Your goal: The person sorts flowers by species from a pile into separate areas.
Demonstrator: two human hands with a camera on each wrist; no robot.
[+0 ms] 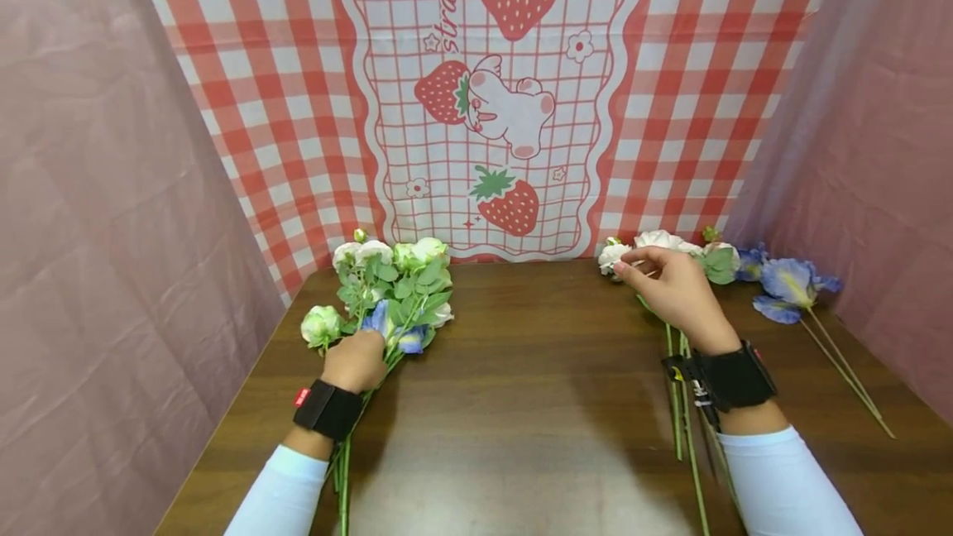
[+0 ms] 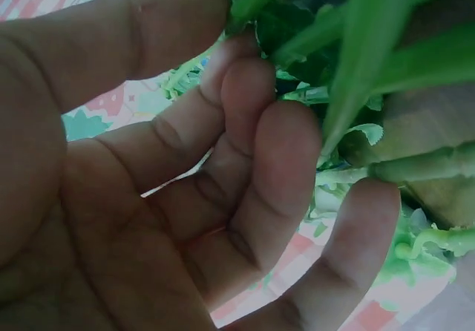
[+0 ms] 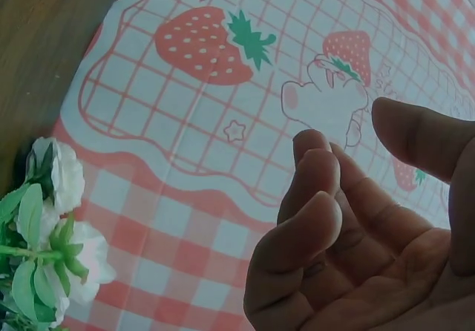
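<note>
On the left of the table, my left hand (image 1: 353,361) is at a bunch of artificial flowers with white and pale green roses (image 1: 428,251). In the left wrist view, its thumb and forefinger pinch a green flower stem (image 2: 256,1), while other stems cross beyond the fingertips. A blue iris (image 1: 412,341) lies over the bunch right beside this hand. My right hand (image 1: 685,298) hovers above a second group of white roses (image 1: 658,240) at the back right, fingers loosely bent and thumb apart. Nothing shows between its fingers in the right wrist view.
Blue irises (image 1: 791,281) lie at the far right, their long stems pointing toward the near edge. Behind the brown table (image 1: 514,404) hangs a red checked strawberry cloth (image 1: 290,64). Pink curtains (image 1: 97,213) close off both sides.
</note>
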